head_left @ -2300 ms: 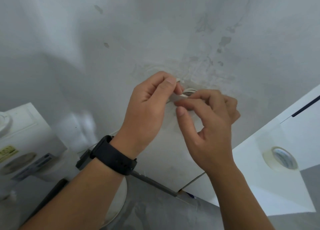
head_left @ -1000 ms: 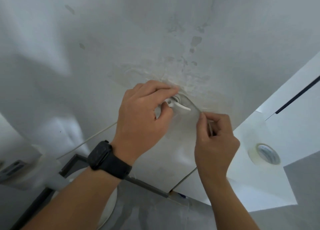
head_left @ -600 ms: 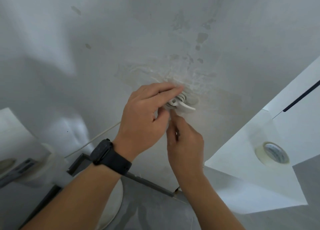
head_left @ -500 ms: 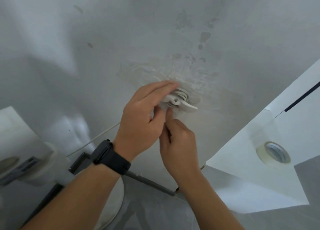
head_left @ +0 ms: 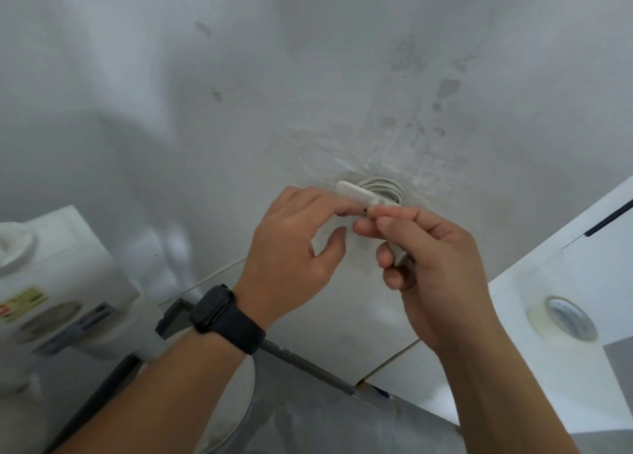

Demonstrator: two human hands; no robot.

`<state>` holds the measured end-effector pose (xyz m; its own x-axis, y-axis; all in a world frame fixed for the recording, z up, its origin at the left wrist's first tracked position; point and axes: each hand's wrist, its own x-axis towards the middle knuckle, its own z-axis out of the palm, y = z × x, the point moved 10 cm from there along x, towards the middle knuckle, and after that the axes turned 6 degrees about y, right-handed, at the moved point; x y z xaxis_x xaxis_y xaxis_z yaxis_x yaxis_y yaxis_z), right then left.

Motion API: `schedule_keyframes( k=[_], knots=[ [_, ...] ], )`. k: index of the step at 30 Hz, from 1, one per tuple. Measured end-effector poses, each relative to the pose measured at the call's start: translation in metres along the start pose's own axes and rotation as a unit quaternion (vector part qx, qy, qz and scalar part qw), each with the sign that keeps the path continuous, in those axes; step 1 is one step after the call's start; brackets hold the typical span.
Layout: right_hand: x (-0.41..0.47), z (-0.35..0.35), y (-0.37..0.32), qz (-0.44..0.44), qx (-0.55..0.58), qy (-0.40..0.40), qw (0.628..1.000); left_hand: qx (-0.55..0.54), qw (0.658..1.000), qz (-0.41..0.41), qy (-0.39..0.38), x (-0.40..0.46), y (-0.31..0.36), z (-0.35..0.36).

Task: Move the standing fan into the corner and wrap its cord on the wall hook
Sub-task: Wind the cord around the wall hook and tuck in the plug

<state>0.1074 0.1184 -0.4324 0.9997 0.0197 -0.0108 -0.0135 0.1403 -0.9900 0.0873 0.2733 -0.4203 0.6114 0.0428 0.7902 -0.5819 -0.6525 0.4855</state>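
I am bringing my right hand (head_left: 435,262) back up to the hook (head_left: 356,195); half a second ago it was low, under my left, feeding cord, and now it is level with the hook's arm. Its grip is grasping the cord's (head_left: 383,188) free end: thumb and forefinger are pinching at the tip of the arm, and a pale piece, perhaps the plug, is showing between my curled lower fingers, though I cannot tell for sure. My left hand (head_left: 294,248) is loosening; a moment ago its fingers were lying flat over the coils, and now the fingertips are only pinching lightly at the near end of the arm, thumb standing free.

The cord is sitting wound in several turns behind the arm, against the wall (head_left: 308,60). One strand is running down and left from behind my left hand toward the fan (head_left: 51,299), which is standing at the left edge against the wall.

I am judging the wrapping nearly done: what remains is tucking this last end so the coils are not slipping off. A tape roll (head_left: 565,320) is lying on the white surface (head_left: 513,351) to the right.
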Motion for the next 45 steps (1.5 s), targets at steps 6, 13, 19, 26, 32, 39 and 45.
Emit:
schedule_keyframes(
  k=[6,13,19,26,32,39,45],
  knots=[
    [0.002,0.008,-0.017,-0.067,-0.002,0.000,0.998,-0.023,0.999,-0.041,0.020,0.002,-0.003,0.005],
    [-0.003,0.003,-0.030,-0.129,-0.040,0.033,0.990,-0.057,0.992,-0.099,0.061,0.006,-0.007,0.011],
    [-0.005,-0.004,-0.047,-0.197,-0.075,0.075,0.975,-0.079,0.991,-0.103,0.038,0.004,-0.008,0.014],
    [-0.013,0.024,-0.052,-0.244,-0.201,-0.018,0.949,-0.119,0.985,-0.111,0.049,0.001,-0.003,0.016],
    [-0.003,-0.002,-0.056,-0.279,-0.250,0.099,0.922,-0.074,0.986,-0.140,0.057,-0.002,-0.010,0.019],
    [0.002,-0.004,-0.053,-0.286,-0.234,0.124,0.921,-0.012,0.987,-0.141,0.082,-0.007,-0.011,0.016],
    [0.004,-0.009,-0.048,-0.275,-0.192,0.149,0.930,-0.016,0.983,-0.162,0.087,-0.009,-0.009,0.020]
  ],
)
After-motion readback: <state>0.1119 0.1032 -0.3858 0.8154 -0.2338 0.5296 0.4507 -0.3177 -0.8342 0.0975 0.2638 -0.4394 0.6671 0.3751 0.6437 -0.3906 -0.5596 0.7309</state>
